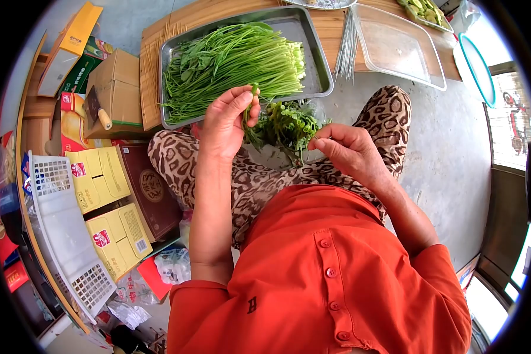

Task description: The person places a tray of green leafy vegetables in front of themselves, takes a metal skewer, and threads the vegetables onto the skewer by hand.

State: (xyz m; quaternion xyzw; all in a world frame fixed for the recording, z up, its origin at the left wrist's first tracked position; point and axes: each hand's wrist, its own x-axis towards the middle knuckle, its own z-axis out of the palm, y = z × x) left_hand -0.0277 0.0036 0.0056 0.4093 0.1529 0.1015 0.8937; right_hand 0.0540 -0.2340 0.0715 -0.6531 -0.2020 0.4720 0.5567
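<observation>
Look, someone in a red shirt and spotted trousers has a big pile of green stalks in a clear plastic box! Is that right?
Not quite: the pile of green stalks lies in a grey metal tray, not in the clear plastic box, as the head view shows. The red shirt and spotted trousers are right.

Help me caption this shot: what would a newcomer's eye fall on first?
Probably the bright red shirt, filling the lower middle, and the leopard-print trousers just above it. Next, the metal tray at top centre, heaped with long green stalks. Between these, the left hand pinches a green stem and the right hand is beside a leafy bunch.
</observation>
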